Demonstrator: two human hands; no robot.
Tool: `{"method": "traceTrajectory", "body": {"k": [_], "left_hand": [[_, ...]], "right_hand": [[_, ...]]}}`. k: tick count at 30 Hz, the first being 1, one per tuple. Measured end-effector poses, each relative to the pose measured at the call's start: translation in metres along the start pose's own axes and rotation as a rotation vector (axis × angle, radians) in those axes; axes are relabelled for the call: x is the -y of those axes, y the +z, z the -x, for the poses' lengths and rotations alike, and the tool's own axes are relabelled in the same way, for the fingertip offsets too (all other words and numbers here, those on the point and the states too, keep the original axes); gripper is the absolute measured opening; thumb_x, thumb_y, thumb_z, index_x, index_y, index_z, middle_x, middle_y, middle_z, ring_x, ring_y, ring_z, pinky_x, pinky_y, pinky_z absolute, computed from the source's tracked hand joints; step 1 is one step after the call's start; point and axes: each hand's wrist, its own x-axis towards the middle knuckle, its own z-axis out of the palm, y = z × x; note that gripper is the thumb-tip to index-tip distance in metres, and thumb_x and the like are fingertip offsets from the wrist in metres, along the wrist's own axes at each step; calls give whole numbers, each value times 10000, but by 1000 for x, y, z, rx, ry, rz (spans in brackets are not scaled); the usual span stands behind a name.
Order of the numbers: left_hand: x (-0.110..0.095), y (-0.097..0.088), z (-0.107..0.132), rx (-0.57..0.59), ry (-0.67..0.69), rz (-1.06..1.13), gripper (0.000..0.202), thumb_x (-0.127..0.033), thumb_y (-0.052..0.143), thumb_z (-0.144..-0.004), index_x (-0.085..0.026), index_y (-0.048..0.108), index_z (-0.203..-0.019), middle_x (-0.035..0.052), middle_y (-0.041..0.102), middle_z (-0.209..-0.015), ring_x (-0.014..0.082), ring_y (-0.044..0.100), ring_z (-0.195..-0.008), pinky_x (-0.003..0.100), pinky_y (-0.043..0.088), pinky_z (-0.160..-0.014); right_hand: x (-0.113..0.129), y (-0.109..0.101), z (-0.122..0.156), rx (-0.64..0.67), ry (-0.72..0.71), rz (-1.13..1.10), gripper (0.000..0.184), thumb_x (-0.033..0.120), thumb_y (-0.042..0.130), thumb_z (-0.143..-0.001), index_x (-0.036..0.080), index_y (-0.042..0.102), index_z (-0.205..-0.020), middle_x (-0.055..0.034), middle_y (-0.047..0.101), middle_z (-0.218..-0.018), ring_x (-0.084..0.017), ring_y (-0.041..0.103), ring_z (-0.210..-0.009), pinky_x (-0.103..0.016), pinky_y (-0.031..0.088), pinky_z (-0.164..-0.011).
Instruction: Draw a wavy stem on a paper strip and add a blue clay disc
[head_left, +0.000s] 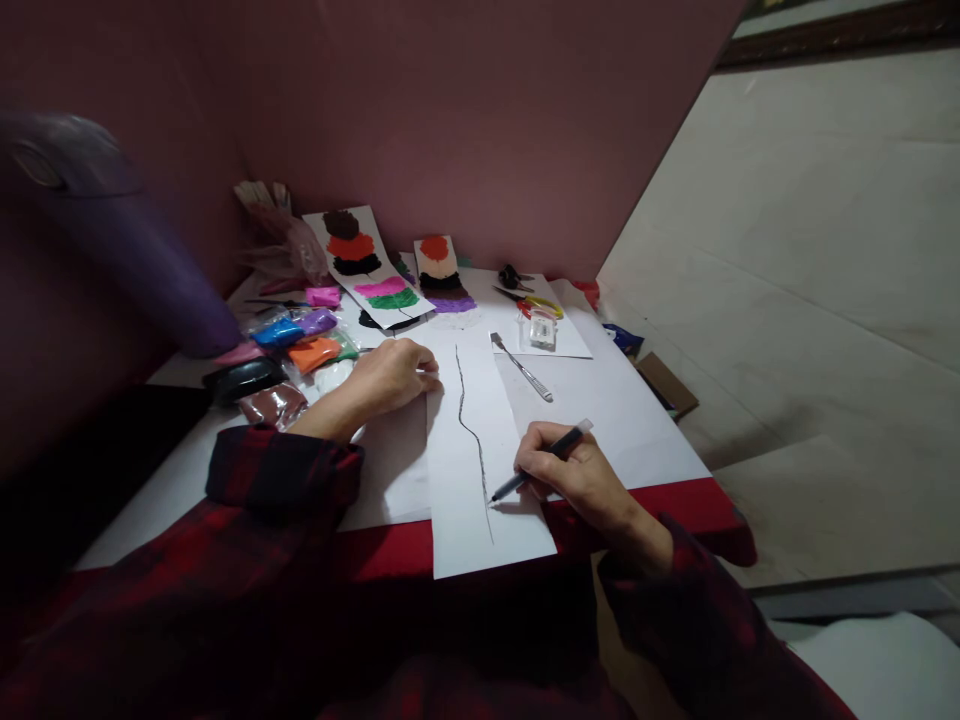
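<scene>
A long white paper strip (457,480) lies on the table, its near end hanging past the front edge. Down its length runs a wavy black line (469,428). My right hand (574,465) is closed around a black pen (536,466) with a pale clear end; the pen's tip meets the line near its lower end. At the strip's upper left edge, my left hand (394,378) has curled fingers holding the paper down. A silver flat-ended metal tool (525,370) lies just right of the strip.
Bagged coloured clay packs (311,352) sit left, near a purple bottle (127,230). Painted paper strips (375,265) (442,275) lean at the back. Scissors (536,303) and a small clear-wrapped white block (543,331) lie back right. Red cloth (675,505) borders the front.
</scene>
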Motion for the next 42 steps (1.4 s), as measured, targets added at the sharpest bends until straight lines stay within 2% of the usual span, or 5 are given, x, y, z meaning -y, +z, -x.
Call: {"method": "traceTrajectory", "body": {"k": [8,19,26,32,42], "left_hand": [[0,-2,2,12,38,-5,282,-342,610,-757,-212,732,-976,104,709,-1074,276,628,-973,361,460,-808],[-6,-6,4,21,0,-28,287,-362,614,-761,-217,728,-981,96,706,-1096,286,615,-1008,366,452,-816],[-6,-6,4,23,-12,-39,275,-352,615,-768,-224,721,-987,94,705,-1089,291,608,-1018,370,447,-821],[-5,-5,4,26,0,-39,279,-382,612,-771,-233,726,-976,99,698,-1101,299,602,-1011,374,446,-802],[-5,-5,3,34,-1,-10,286,-355,633,-757,-219,729,-990,113,703,-1074,293,611,-999,382,449,-833]], "right_hand": [[-7,20,31,-254,32,-104,282,376,614,-808,183,518,-626,34,533,-500,-86,480,-439,-200,441,-419],[-13,19,23,-248,27,-188,293,404,638,-811,182,522,-658,51,492,-508,-122,579,-554,-298,574,-641],[-16,25,35,-297,-85,56,286,383,584,-848,182,529,-654,37,485,-547,-87,453,-484,-204,461,-469],[-22,31,40,-395,-144,141,275,366,542,-874,190,518,-665,37,457,-539,-97,419,-483,-222,403,-454],[-24,29,40,-348,-156,183,258,342,543,-873,192,521,-665,29,475,-559,-110,441,-512,-234,402,-478]]}}
